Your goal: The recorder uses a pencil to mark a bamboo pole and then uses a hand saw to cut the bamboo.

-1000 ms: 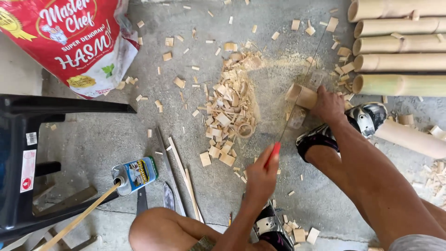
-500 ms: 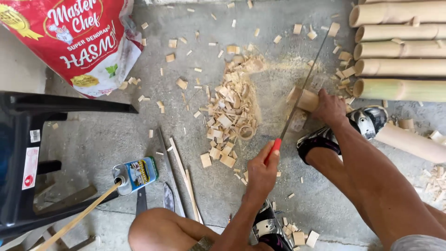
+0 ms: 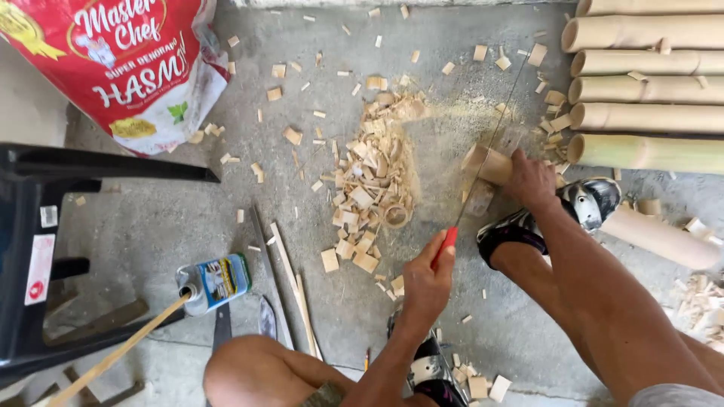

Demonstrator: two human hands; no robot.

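left hand (image 3: 426, 283) grips saw (image 3: 483, 162) handle | right hand (image 3: 532, 181) pins bamboo piece (image 3: 486, 164) on floor (image 3: 151, 211) | keep strokes long, blade square (sandal (image 3: 520, 226) braces)

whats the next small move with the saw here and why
Probably another stroke along the same cut. The left hand grips the red handle of the saw, whose thin blade lies across the bamboo piece near its end. The right hand pins that piece to the concrete floor. It looks still uncut through, and fresh sawdust lies around it.
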